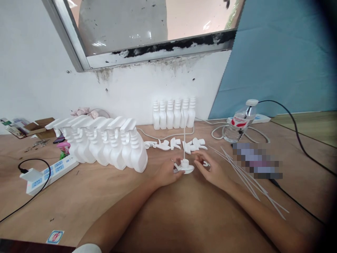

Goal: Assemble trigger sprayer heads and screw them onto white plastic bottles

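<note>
My left hand grips a white spray trigger head low over the table, fingers and thumb closed around its side. A thin white dip tube rises straight up from the head's collar. Just to the right, my right hand has its fingers apart and slightly curled, not touching the head. A small curved white piece shows by its fingers; whether they touch it I cannot tell. Beyond both hands lie several loose trigger heads. Several loose white tubes are spread right of my right hand.
Spray bottles with heads fitted stand in rows at left. Headless bottles line the wall. A power strip, cardboard box and sticker are at left. At right are a water bottle, cables and a blurred flat device.
</note>
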### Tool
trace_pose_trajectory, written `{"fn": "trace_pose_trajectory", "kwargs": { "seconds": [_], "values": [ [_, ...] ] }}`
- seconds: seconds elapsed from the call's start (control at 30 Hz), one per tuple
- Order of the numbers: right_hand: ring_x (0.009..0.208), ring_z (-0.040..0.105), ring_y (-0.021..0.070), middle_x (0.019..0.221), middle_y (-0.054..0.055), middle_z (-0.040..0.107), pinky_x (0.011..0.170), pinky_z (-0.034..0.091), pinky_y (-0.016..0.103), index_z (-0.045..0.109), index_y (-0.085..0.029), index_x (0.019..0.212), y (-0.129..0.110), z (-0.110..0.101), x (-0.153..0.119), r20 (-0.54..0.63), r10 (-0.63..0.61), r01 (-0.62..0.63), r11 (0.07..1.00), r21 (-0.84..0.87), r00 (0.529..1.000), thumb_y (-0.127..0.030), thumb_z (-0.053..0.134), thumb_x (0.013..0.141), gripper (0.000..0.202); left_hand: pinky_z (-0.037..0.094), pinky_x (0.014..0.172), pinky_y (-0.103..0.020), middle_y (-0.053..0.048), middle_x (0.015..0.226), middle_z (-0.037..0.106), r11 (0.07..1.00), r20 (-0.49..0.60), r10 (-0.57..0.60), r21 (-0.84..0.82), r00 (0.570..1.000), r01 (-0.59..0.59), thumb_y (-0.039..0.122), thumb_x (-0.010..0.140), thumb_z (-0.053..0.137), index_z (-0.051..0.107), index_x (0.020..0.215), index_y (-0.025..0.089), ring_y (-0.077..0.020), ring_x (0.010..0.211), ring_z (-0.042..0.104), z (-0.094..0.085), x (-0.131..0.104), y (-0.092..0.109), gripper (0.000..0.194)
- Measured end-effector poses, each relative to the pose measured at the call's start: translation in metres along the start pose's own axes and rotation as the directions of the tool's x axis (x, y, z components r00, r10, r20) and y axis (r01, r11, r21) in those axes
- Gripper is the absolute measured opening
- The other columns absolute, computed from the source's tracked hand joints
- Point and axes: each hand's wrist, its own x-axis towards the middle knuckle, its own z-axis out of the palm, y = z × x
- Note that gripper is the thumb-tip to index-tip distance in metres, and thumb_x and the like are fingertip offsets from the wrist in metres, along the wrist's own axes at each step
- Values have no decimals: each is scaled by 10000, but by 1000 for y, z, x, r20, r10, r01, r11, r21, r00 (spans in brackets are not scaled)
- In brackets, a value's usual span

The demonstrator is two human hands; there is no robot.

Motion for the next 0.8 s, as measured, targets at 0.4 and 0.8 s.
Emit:
{"fn": "trace_pose_trajectory", "kwargs": {
  "seconds": [0.4, 0.8],
  "values": [
    [1173, 561, 237, 1347, 140, 535, 924, 501, 412, 485, -212, 1299, 2, -1, 1, 145, -493, 514, 812, -278, 858, -79, 457, 872, 448, 436, 631, -215, -21, 801, 640, 743, 146, -131, -640, 981, 194, 484, 705, 742, 506, 1200, 181, -103, 679, 577, -22, 14, 6, 627],
    [844, 670, 235, 961, 99, 695, 863, 512, 437, 435, -204, 1283, 2, -12, -6, -44, -528, 490, 813, -313, 848, -156, 495, 835, 455, 509, 875, -423, -107, 1225, 552, 819, -699, -553, -359, 453, 447, 302, 906, 562, 526, 1218, 145, -225, 1059, 576, -68, 177, -42, 351]
  ]
}}
